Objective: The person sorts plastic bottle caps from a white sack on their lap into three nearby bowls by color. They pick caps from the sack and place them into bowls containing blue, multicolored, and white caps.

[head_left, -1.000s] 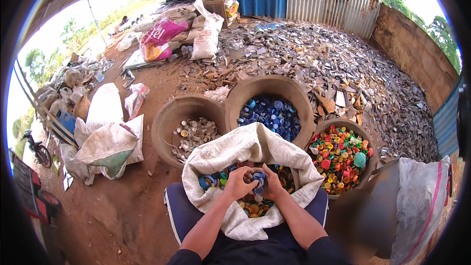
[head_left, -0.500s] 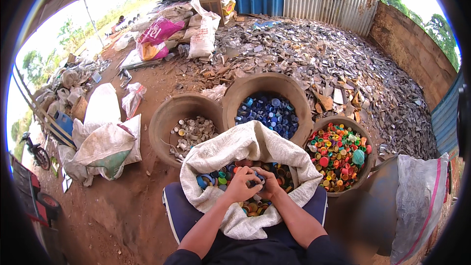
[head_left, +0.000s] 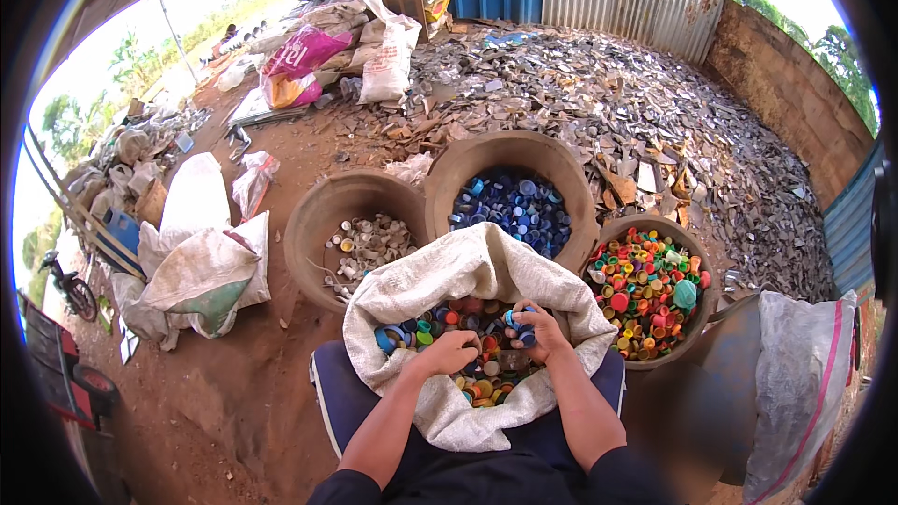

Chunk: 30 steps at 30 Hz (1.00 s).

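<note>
A white woven sack (head_left: 426,276) with a rolled-down mouth rests between my legs, full of mixed-colour bottle caps (head_left: 486,389). Inside its mouth, my right hand (head_left: 543,329) is closed around blue bottle caps (head_left: 527,338), one near the fingertips and another lower against the fingers. To its left, my left hand (head_left: 451,353) hovers low over the pile with its fingers curled together. Whatever those fingers may hold is hidden. Blue caps and a green one lie beside it, at the sack's left inner side.
Past the sack stand three round tubs: one of whitish caps (head_left: 309,224) at left, one of blue caps (head_left: 580,196) in the middle, one of red, orange, yellow and green caps (head_left: 703,266) at right. Filled sacks (head_left: 206,271) lie left; scrap (head_left: 655,112) covers the ground behind.
My hands were together over the sack's middle and have parted. The left moved left and down; the right moved right, with blue caps now showing in its fingers.
</note>
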Available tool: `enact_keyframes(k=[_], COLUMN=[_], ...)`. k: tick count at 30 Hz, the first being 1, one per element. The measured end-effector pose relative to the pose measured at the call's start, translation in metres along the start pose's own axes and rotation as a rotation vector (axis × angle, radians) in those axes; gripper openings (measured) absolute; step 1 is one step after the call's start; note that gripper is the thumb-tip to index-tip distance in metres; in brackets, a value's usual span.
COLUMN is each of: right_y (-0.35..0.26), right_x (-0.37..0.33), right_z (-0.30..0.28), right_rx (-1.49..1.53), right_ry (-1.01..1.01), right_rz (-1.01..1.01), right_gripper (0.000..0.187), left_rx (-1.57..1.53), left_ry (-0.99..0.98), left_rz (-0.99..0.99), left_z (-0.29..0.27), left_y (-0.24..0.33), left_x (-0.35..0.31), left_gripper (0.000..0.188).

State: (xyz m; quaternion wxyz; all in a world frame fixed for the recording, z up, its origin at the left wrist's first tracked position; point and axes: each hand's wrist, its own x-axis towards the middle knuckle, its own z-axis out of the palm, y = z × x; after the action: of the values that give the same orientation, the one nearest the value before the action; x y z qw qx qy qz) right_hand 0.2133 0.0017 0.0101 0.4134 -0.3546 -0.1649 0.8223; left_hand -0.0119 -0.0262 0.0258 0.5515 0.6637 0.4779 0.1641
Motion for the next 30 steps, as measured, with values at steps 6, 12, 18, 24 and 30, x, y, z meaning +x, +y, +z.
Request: enact_keyframes(k=[6, 12, 18, 24, 30], right_y=[-0.003, 0.009, 0.031, 0.027, 0.004], right_x=[0.002, 0.008, 0.019, 0.022, 0.019], right_z=[-0.013, 0.001, 0.009, -0.007, -0.004], right_rx=[-0.07, -0.139, 0.1, 0.059, -0.586], right_ry=[0.015, 0.144, 0.016, -0.061, 0.187], right_rz=[-0.02, 0.043, 0.132, 0.003, -0.228], right_gripper=[0.014, 0.027, 0.043, 0.027, 0.024], left_rx=[0.868, 0.617, 0.386, 0.111, 0.487], left_ry=[-0.026, 0.212, 0.495, 0.6, 0.503], left_rz=[-0.148, 0.067, 0.34, 0.441, 0.009], left_z=[0.024, 0.021, 0.029, 0.017, 0.001], left_y=[0.016, 0.016, 0.035, 0.02, -0.025], left_x=[-0.006, -0.005, -0.008, 0.004, 0.03], left_gripper=[0.035, 0.025, 0.016, 0.02, 0.021])
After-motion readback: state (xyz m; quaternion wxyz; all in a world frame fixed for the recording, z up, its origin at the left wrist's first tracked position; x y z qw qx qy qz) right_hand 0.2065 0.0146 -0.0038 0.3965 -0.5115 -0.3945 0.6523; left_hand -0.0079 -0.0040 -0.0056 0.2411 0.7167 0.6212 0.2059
